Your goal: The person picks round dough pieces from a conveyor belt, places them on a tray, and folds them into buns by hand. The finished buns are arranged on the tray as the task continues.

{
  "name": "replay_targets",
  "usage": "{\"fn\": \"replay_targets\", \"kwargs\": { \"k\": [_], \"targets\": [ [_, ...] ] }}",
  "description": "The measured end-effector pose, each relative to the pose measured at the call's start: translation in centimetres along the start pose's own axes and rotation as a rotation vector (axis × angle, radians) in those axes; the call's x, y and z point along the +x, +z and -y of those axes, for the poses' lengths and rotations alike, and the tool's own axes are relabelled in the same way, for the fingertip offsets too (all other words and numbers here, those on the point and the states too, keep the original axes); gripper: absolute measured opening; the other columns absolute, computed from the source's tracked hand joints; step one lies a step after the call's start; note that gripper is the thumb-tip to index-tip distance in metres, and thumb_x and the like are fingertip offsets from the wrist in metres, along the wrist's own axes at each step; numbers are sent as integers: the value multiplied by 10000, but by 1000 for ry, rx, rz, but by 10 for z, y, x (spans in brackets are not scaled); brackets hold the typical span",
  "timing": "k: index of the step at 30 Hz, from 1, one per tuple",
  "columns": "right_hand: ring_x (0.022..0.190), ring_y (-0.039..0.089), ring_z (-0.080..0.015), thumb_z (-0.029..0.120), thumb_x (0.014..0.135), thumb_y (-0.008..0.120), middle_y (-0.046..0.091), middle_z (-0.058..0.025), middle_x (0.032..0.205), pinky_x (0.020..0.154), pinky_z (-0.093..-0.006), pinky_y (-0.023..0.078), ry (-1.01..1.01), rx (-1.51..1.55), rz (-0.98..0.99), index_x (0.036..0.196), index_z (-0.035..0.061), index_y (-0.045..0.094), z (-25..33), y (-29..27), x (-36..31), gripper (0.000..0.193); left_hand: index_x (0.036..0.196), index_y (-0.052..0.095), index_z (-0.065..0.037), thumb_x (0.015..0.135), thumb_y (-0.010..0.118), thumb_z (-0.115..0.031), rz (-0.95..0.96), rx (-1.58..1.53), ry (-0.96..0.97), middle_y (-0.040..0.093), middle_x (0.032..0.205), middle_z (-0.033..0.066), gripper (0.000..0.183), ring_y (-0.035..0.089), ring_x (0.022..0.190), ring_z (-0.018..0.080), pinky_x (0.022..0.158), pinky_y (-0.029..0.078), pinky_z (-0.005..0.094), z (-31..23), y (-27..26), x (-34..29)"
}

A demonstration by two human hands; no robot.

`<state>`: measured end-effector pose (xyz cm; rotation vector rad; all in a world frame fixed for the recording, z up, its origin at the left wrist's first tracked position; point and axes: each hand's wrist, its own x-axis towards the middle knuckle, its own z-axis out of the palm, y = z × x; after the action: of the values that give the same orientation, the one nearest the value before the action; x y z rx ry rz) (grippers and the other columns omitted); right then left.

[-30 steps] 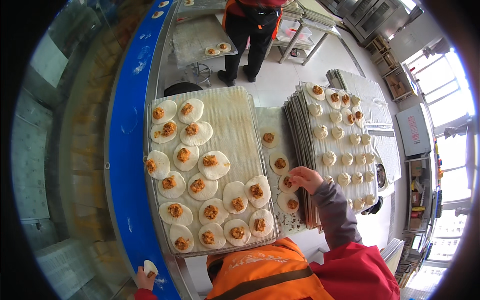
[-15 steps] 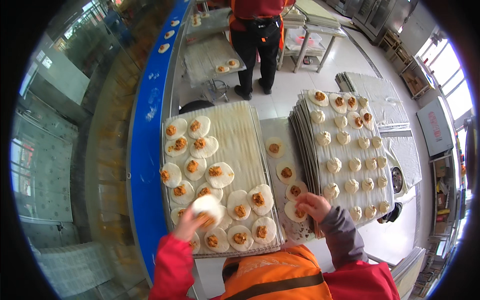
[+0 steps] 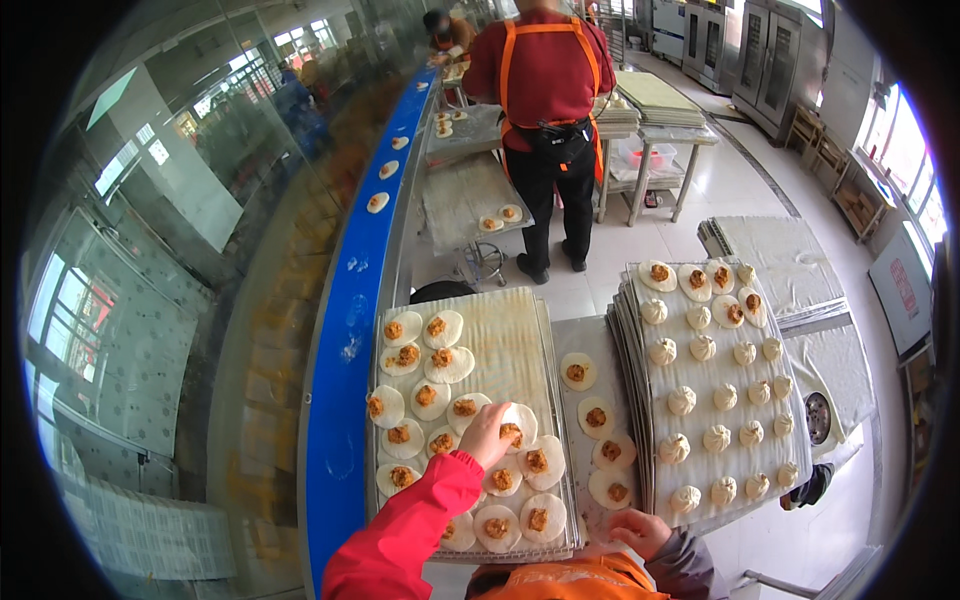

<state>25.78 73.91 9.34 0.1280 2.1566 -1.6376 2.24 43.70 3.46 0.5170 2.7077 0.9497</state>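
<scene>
My left hand pinches a round dough wrapper with orange-brown filling at its middle, just over the right part of the near tray. Around it on that tray lie several flat wrappers with filling, such as one wrapper at the near right corner. My right hand is low beside the tray, its fingers curled together with nothing seen in them. Close to it is the lowest filled wrapper in a column of several on the metal strip between the trays.
On the right, a stack of trays carries rows of pleated buns and several open wrappers. A blue conveyor belt runs along the left with wrappers farther up. Another person in an orange apron stands ahead.
The view has tilted up. My left hand has carried the filled wrapper from the tray's left side to its right. My right hand has drawn back from the wrappers on the strip toward my body.
</scene>
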Motion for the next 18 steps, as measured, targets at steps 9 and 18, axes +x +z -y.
{"fn": "replay_targets", "kwargs": {
  "k": [9,18],
  "targets": [
    [844,692,-176,144,876,695,718,-88,941,763,-300,548,-95,-227,40,1115,61,675,42,-15,62,254,1292,523,-32,880,654,-26,-215,-589,-160,615,1185,81,433,619,1059,177,893,511,306,62,-118,-19],
    [891,700,-154,96,930,628,722,-86,963,794,-278,547,-69,-253,35,1150,17,627,118,10,172,234,1325,525,-86,974,610,-227,-205,-604,-504,623,1195,61,388,635,968,132,761,506,266,240,-243,-53]
  ]
}}
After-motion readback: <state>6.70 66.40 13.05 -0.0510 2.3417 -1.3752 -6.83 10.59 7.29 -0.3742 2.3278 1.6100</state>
